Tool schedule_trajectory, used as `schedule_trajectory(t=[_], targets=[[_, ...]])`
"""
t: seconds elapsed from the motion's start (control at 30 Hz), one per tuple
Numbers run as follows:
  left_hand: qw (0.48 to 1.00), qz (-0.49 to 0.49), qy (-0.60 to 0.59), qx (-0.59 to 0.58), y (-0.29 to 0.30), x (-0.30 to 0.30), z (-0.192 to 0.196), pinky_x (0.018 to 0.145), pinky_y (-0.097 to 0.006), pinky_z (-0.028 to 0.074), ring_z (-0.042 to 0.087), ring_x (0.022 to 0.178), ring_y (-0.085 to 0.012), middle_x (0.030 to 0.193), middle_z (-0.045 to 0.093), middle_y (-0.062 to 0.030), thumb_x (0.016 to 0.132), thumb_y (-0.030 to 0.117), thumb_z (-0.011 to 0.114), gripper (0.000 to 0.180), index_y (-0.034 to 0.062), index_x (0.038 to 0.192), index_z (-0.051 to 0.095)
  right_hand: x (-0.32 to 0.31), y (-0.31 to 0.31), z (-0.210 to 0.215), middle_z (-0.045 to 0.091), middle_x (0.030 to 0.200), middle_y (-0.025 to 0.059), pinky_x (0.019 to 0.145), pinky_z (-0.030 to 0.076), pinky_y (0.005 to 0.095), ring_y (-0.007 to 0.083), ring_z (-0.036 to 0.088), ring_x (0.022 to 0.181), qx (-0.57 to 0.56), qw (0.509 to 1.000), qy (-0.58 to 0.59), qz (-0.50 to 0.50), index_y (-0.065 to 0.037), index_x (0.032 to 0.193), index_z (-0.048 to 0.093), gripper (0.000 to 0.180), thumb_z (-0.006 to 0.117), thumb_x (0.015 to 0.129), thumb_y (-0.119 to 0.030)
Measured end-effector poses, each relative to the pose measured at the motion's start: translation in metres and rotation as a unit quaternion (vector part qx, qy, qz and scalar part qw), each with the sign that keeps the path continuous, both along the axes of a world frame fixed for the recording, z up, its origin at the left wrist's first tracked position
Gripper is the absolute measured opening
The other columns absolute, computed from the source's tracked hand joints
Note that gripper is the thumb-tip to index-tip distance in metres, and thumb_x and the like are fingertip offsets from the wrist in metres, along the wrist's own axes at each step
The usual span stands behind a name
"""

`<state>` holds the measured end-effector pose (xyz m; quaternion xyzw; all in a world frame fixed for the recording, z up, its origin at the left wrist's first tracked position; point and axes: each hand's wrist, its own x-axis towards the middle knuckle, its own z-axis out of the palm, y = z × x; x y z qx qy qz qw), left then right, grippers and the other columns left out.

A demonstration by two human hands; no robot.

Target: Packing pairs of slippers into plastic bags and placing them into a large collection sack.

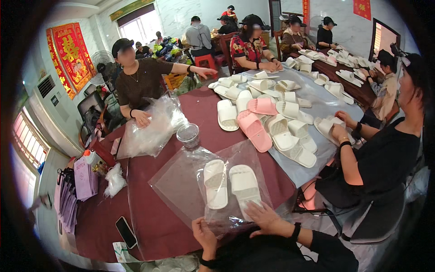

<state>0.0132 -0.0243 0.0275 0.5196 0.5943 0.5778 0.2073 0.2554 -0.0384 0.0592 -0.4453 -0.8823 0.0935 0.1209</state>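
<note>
A pair of white slippers lies side by side on a clear plastic bag [226,156] at the table's near edge; whether they are inside it is hard to make out. My left hand [205,235] pinches the bag's near left corner, below the left slipper [215,185]. On the near end of the right slipper [243,183] rests my right hand [266,218], its fingers stretched out and spread. A second flat clear bag [174,183] lies partly under the first, to its left.
Beyond the bags stands a round clear tub [188,135]. White and pink slippers [255,131] pile up at the far right. A phone [126,232] lies near left. Across the table a co-worker's hand [141,118] touches a heap of clear bags [154,131]; another person sits at right.
</note>
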Motion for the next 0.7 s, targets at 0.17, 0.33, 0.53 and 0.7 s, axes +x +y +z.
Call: schedule_trajectory(t=[0.17, 0.33, 0.53, 0.7], targets=[[0.998, -0.030, 0.005, 0.063, 0.003, -0.012, 0.055, 0.065, -0.025, 0.044, 0.054, 0.071, -0.0126, 0.080, 0.053, -0.0063, 0.090, -0.002, 0.048, 0.007, -0.0005, 0.092, 0.054, 0.036, 0.007, 0.018, 0.058, 0.116, 0.0139, 0.095, 0.043, 0.0356, 0.0300, 0.054, 0.110, 0.140, 0.986, -0.060, 0.072, -0.001, 0.115, 0.054, 0.048, 0.065, 0.076, -0.028], [0.997, 0.009, -0.005, 0.073, 0.015, -0.044, 0.114, 0.066, -0.022, 0.044, 0.056, 0.072, -0.0095, 0.081, 0.058, -0.0032, 0.091, 0.002, 0.050, 0.009, -0.0015, 0.094, 0.058, 0.037, 0.047, 0.115, 0.057, 0.080, 0.0070, 0.076, 0.052, 0.0353, 0.0219, 0.059, 0.075, 0.362, 0.918, 0.017, 0.161, -0.002, 0.084, 0.059, 0.018, 0.059, 0.068, -0.010], [0.997, 0.030, -0.029, 0.072, -0.005, -0.090, 0.196, 0.051, -0.018, 0.036, 0.047, 0.059, -0.0028, 0.073, 0.055, 0.0013, 0.086, 0.005, 0.060, 0.009, 0.0003, 0.079, 0.058, 0.013, 0.075, 0.188, 0.060, 0.093, 0.0078, 0.074, 0.049, 0.0354, 0.0237, 0.057, 0.085, 0.396, 0.876, 0.199, 0.189, -0.002, 0.076, 0.062, 0.022, 0.073, 0.061, -0.011], [0.988, -0.014, -0.130, 0.078, -0.032, -0.094, 0.241, 0.039, -0.017, 0.037, 0.050, 0.046, -0.0063, 0.105, 0.061, -0.0151, 0.091, 0.011, 0.052, 0.012, 0.0029, 0.083, 0.051, -0.018, 0.059, 0.222, 0.056, 0.109, 0.0154, 0.085, 0.045, 0.0394, 0.0308, 0.055, 0.100, 0.433, 0.854, 0.278, 0.074, -0.003, 0.078, 0.061, 0.020, 0.074, 0.064, -0.008]])
